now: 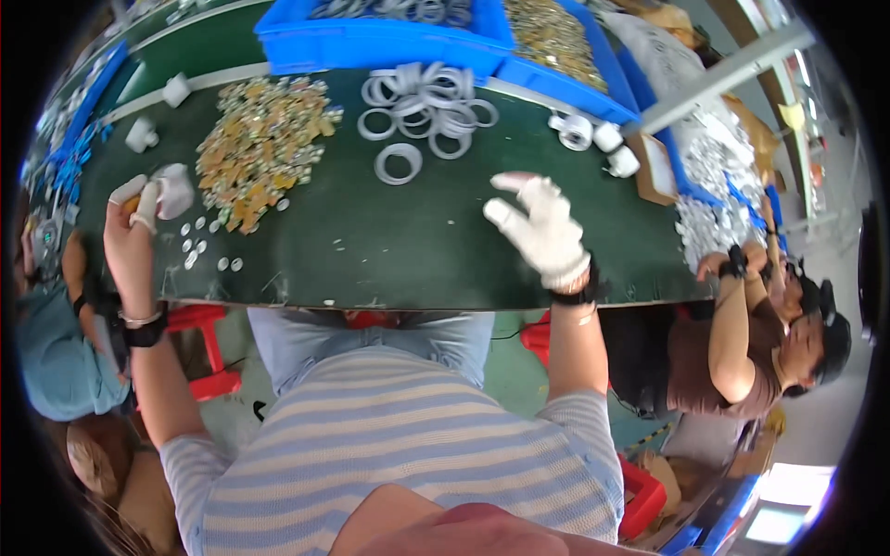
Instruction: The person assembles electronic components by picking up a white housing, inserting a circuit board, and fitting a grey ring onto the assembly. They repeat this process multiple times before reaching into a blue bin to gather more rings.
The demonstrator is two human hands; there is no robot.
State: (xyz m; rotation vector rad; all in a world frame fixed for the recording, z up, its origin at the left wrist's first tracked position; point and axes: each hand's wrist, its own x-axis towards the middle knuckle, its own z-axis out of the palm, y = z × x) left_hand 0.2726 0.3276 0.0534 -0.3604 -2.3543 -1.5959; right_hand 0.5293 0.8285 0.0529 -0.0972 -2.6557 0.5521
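Observation:
My right hand [540, 225], in a white glove, hovers over the dark green table [399, 250] with fingers spread and nothing in it. A heap of white rings [422, 107] lies beyond it, one single ring [399, 163] nearest. My left hand [139, 208], with white tape on the fingertips, is raised at the table's left end and pinches a small orange-brown piece against a white crumpled cloth [171, 190]. Just right of that hand spreads a pile of small gold and silver parts [260, 144], with a few loose silver discs [199, 246] below it.
Blue bins [371, 37] with rings and gold parts stand at the back. White tape rolls [593, 139] lie at the right. A person in a brown shirt [732, 361] works at the right end, another person [56, 343] sits at the left. Red stools stand under the table.

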